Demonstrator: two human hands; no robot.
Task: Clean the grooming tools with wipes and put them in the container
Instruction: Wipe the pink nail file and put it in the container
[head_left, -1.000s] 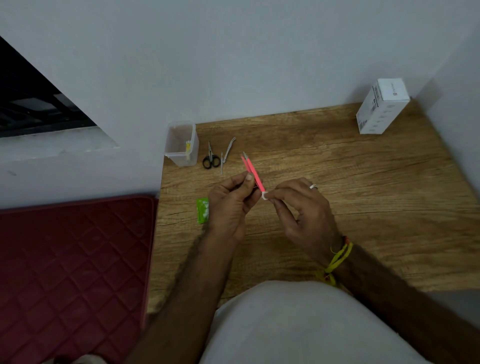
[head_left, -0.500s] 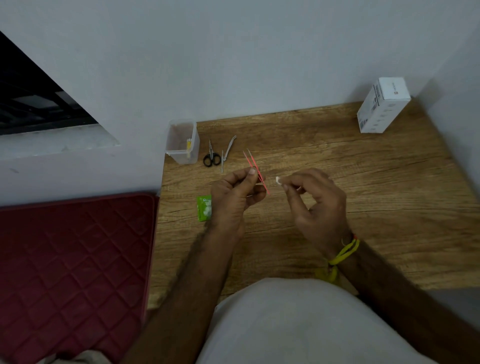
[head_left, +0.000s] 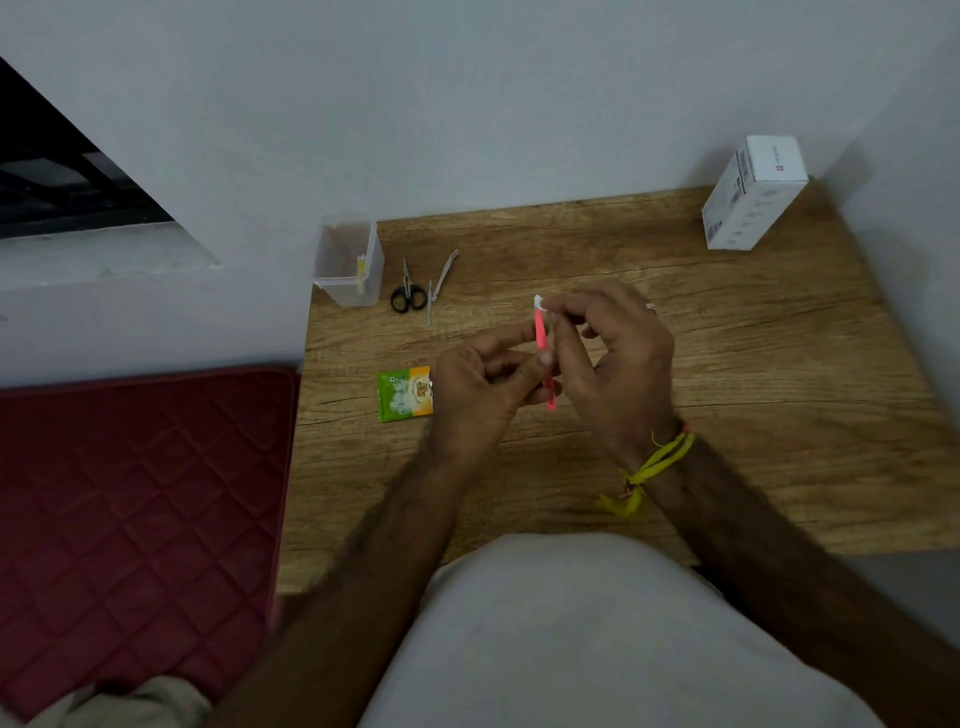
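Left hand (head_left: 483, 382) gripping pink tweezers (head_left: 544, 345) mid-length, right hand (head_left: 618, 358) pinching white wipe (head_left: 538, 302) on their upper tip, right of clear container (head_left: 349, 260), above tabletop (head_left: 727, 364)

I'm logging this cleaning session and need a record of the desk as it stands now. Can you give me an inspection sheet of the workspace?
Surface: wooden table, set in a corner against the wall.
Job's things: pink tweezers held upright; small white wipe at their top end; black scissors and nail clipper lying beside the clear container, which holds a thin yellow item.
Clutter: green sachet; white box at the far right corner.
Hands: left hand grips the tweezers; right hand pinches the wipe.
Cables: nothing seen.
Surroundings: red quilted mat to the left; grey wall.
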